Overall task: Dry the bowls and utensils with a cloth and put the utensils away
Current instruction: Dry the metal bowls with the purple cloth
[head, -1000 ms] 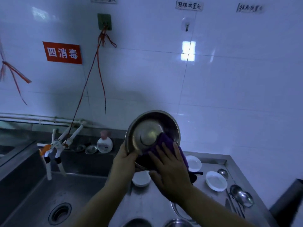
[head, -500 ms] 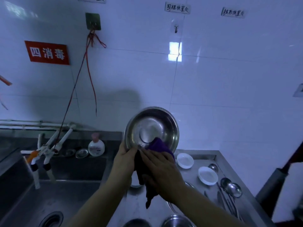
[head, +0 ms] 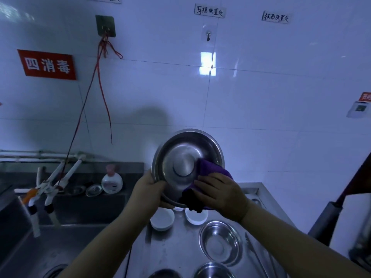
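Since half a second before, your cloth point(head: 210, 173) had climbed from the lower rim onto the right inner wall of the steel bowl point(head: 187, 161). You held that bowl up above the counter point(head: 178, 247), tilted on edge, its mouth facing you and its base toward the wall. Your left hand point(head: 149, 189) was clamped on the lower-left rim; your right hand point(head: 220, 194) pressed the bunched cloth inside. Drying looked under way; next I'd turn the bowl to reach unwiped wall.
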